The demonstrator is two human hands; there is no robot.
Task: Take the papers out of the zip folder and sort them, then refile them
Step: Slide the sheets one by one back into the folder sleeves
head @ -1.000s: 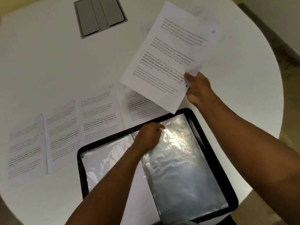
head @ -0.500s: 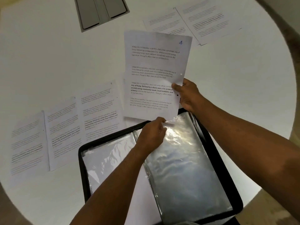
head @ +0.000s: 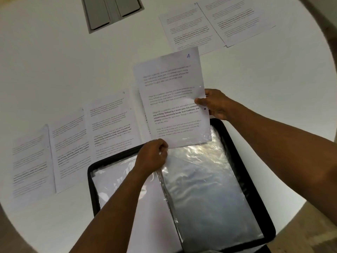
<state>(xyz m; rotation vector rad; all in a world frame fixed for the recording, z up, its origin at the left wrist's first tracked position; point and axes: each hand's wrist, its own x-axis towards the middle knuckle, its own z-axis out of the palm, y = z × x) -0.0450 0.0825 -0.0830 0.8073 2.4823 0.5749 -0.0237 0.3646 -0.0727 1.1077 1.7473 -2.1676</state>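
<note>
A black zip folder (head: 255, 189) lies open at the table's near edge, with clear plastic sleeves (head: 206, 189) inside. My right hand (head: 217, 105) pinches the right edge of a printed sheet marked 4 (head: 173, 99), held just above the folder's far end. The sheet's lower edge sits inside the mouth of the right-hand sleeve. My left hand (head: 153, 156) grips the top edge of that sleeve beside the sheet's lower left corner. Several printed sheets (head: 73, 141) lie in a row to the left of the folder.
Two more printed sheets (head: 215, 24) lie side by side at the far right of the round white table (head: 54, 61). A grey cable hatch (head: 111, 11) is set into the table at the far middle. Floor shows past the table's right edge.
My right hand has brought the sheet down and toward me, turning it upright, until its lower edge entered the sleeve. My left hand has lifted the sleeve's top edge.
</note>
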